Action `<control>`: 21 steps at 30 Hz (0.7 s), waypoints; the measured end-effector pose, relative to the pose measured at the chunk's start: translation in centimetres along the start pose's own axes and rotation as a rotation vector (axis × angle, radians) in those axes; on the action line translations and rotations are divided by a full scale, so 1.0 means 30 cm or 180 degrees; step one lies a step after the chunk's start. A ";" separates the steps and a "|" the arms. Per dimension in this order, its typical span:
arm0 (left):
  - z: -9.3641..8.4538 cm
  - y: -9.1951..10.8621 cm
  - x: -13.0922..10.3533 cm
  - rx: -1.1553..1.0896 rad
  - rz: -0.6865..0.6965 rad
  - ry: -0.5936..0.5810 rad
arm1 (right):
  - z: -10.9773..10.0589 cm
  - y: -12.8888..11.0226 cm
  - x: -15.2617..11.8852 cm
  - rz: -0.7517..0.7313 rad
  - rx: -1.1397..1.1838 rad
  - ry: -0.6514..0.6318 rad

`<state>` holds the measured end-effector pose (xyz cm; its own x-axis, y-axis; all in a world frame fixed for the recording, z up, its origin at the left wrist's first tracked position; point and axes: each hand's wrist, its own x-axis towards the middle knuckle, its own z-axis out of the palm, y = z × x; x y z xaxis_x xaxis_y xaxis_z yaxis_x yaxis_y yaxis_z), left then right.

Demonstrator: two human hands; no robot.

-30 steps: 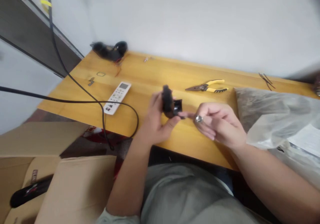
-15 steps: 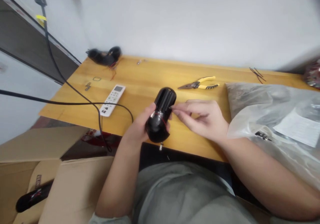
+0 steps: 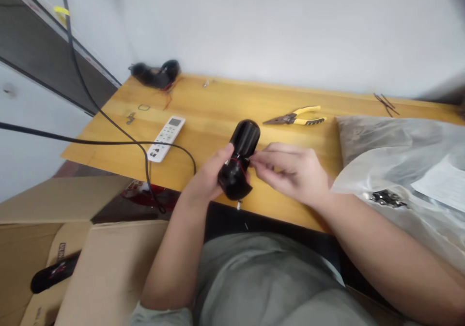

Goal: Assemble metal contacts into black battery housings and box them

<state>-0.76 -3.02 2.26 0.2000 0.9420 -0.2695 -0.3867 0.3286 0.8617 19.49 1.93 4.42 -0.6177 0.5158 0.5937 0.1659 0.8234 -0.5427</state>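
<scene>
My left hand (image 3: 209, 173) is wrapped round a glossy black plastic housing (image 3: 236, 178), rounded at the lower end and ribbed at the upper. A thin red wire (image 3: 236, 159) crosses its narrow middle. From the right, my right hand (image 3: 290, 171) has thumb and fingertips pinched together against the housing's side at that middle; whatever is between them is too small to make out. Pliers with yellow handles (image 3: 296, 116) lie on the wooden table (image 3: 218, 105) just beyond. A small pale piece (image 3: 239, 205) shows below the housing at the table's front edge.
At the left are a white remote control (image 3: 166, 139), black cables (image 3: 90, 142) crossing over it, and another black part (image 3: 156, 74) with red wires. A plastic bag (image 3: 395, 147) fills the right side near my right forearm. An opened cardboard box (image 3: 112, 268) stands lower left.
The housing has tipped slightly in my left hand, and my right fingertips stay pinched at its side. The whole view has shifted a little.
</scene>
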 end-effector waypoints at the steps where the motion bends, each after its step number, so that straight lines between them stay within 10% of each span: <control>1: 0.000 0.000 0.000 -0.0009 -0.0012 -0.0016 | 0.002 -0.001 -0.002 -0.0009 -0.0015 0.0026; 21: -0.033 -0.038 0.002 0.0355 0.0335 -0.0297 | 0.003 0.004 -0.009 0.0000 -0.0236 0.0095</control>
<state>-1.18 -3.27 0.83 0.2484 0.9587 -0.1387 -0.3086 0.2141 0.9268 19.62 1.85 4.15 -0.5947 0.5216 0.6118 0.2231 0.8381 -0.4977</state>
